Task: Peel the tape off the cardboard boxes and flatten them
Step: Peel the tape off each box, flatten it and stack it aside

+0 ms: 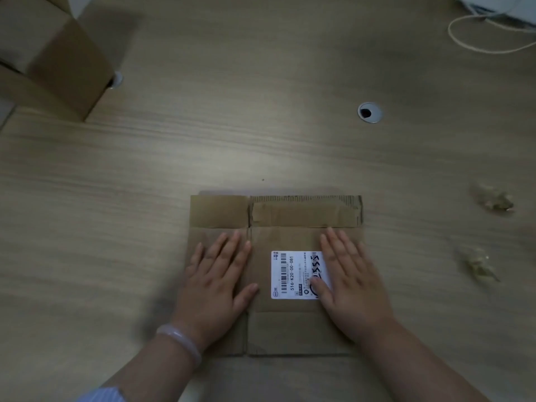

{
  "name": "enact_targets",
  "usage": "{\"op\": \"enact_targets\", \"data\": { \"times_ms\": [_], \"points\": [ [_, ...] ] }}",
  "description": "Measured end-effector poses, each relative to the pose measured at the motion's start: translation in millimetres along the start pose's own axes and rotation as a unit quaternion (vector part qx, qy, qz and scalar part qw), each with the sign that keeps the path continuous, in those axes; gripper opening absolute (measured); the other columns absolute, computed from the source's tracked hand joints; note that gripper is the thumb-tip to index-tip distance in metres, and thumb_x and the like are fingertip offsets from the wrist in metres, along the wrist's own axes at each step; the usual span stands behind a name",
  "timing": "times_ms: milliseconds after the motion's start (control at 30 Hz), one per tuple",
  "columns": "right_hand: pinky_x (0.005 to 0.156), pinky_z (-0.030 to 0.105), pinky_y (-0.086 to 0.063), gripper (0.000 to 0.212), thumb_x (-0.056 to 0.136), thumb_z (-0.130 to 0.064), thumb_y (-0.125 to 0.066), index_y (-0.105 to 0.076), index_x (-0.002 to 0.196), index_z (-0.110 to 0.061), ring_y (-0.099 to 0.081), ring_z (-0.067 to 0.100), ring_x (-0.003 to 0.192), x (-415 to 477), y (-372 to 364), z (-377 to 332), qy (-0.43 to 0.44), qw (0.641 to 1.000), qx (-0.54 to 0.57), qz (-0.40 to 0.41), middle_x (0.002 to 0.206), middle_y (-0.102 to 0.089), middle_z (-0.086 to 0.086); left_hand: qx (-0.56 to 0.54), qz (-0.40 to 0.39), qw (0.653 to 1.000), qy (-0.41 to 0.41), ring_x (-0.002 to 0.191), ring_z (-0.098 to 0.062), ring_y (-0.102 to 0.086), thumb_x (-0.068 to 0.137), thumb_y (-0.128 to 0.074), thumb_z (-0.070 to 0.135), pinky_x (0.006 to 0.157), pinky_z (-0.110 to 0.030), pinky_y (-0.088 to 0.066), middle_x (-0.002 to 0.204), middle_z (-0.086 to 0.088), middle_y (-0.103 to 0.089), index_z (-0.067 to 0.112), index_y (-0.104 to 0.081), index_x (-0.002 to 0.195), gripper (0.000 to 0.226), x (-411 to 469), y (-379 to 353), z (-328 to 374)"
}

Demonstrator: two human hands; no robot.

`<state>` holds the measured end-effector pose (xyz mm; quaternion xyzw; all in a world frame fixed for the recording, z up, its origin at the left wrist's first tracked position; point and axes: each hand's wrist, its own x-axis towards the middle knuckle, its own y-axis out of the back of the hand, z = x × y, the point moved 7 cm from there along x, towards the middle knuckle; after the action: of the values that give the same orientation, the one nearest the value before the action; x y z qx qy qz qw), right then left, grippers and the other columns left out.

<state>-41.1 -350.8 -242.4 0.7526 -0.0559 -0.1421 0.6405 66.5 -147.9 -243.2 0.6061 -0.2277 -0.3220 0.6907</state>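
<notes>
Your left hand [216, 275] and right hand [352, 281], grip released, press a collapsed cardboard box [278, 329] flat. Another box [66, 62] stands unflattened, well beyond your left grip.

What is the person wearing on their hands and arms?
Both hands are bare, no gloves. The left hand has a smooth, pale bangle on its wrist, and a light bluish sleeve shows further up that arm. The right hand and forearm wear nothing.
</notes>
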Motion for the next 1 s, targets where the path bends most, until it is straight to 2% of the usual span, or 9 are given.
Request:
{"op": "enact_targets", "data": {
  "times_ms": [133,333,400,467,600,700,767,867,1000],
  "points": [
    [0.117,0.047,-0.01,0.076,0.093,-0.06,-0.011,-0.019,0.151,-0.011,-0.011,0.019,0.147,-16,-3,13,-0.083,0.996,-0.017,-0.008,0.159,-0.015,0.004,0.008,-0.005,0.998,0.059,0.145,-0.022,-0.019,0.089,-0.024,0.067,0.115,-0.047,-0.016,0.157,-0.008,-0.021,0.022,-0.026,0.15,0.076,-11,-2,-10],
    [0.117,0.041,-0.005,0.074,0.089,-0.05,-0.029,-0.02,0.15,-0.007,-0.014,0.021,0.146,-14,-3,16,-0.053,0.998,0.026,-0.016,0.158,-0.016,0.009,-0.041,0.005,0.998,0.049,0.143,-0.016,-0.015,0.086,-0.034,0.061,0.114,-0.039,-0.014,0.157,-0.003,-0.017,0.024,-0.033,0.147,0.071,-9,5,-15],
    [0.117,0.036,0.001,0.078,0.088,-0.053,-0.028,-0.014,0.151,-0.009,-0.007,0.017,0.146,-19,3,20,-0.058,0.997,0.041,-0.015,0.159,-0.01,0.007,-0.061,0.032,0.994,0.085,0.138,-0.02,-0.028,0.084,-0.042,0.058,0.112,-0.037,-0.025,0.153,-0.004,-0.032,0.023,-0.046,0.14,0.067,-13,14,-19],
    [0.118,0.033,0.003,0.083,0.087,-0.061,-0.03,-0.009,0.152,-0.012,-0.002,0.017,0.145,-30,8,30,-0.125,0.989,0.077,-0.018,0.16,-0.007,0.005,-0.059,0.056,0.983,0.166,0.126,-0.029,-0.043,0.08,-0.057,0.054,0.104,-0.042,-0.038,0.142,-0.009,-0.047,0.019,-0.053,0.134,0.065,-24,24,-29],
    [0.113,0.036,-0.021,0.079,0.081,-0.063,-0.052,-0.031,0.144,-0.021,-0.027,0.023,0.134,-62,22,39,-0.268,0.959,0.09,-0.022,0.143,-0.034,0.004,-0.089,-0.017,0.949,0.301,0.111,-0.032,-0.052,0.073,-0.071,0.051,0.09,-0.041,-0.048,0.121,-0.01,-0.055,0.02,-0.046,0.136,0.075,-54,27,-47],
    [0.098,0.035,-0.039,0.067,0.072,-0.056,-0.068,-0.053,0.126,-0.021,-0.049,0.025,0.116,-80,22,41,-0.337,0.931,0.141,-0.025,0.121,-0.057,0.002,-0.166,-0.054,0.921,0.348,0.105,-0.028,-0.059,0.063,-0.076,0.054,0.086,-0.04,-0.052,0.113,-0.007,-0.063,0.024,-0.051,0.127,0.075,-67,18,-53],
    [0.089,0.035,-0.048,0.063,0.063,-0.05,-0.077,-0.058,0.115,-0.02,-0.059,0.023,0.104,-94,17,41,-0.374,0.901,0.22,-0.025,0.11,-0.066,0.0,-0.233,-0.058,0.898,0.37,0.102,-0.028,-0.062,0.058,-0.084,0.044,0.087,-0.04,-0.052,0.111,-0.008,-0.066,0.019,-0.056,0.119,0.072,-72,15,-52],
    [0.08,0.033,-0.052,0.057,0.062,-0.029,-0.086,-0.06,0.111,-0.015,-0.065,0.017,0.088,-119,17,35,-0.402,0.842,0.361,0.005,0.101,-0.07,0.001,-0.304,-0.04,0.888,0.343,0.094,-0.026,-0.065,0.057,-0.09,0.027,0.085,-0.038,-0.054,0.103,-0.01,-0.068,0.016,-0.057,0.103,0.058,-74,22,-46],
    [0.079,0.032,-0.051,0.056,0.063,-0.022,-0.086,-0.057,0.111,-0.013,-0.064,0.017,0.086,-176,32,30,-0.443,0.798,0.402,0.074,0.1,-0.068,0.003,-0.356,-0.015,0.898,0.258,0.091,-0.024,-0.063,0.066,-0.085,0.022,0.079,-0.036,-0.053,0.099,-0.003,-0.062,0.023,-0.046,0.104,0.054,-82,38,-21]
  ]
}}
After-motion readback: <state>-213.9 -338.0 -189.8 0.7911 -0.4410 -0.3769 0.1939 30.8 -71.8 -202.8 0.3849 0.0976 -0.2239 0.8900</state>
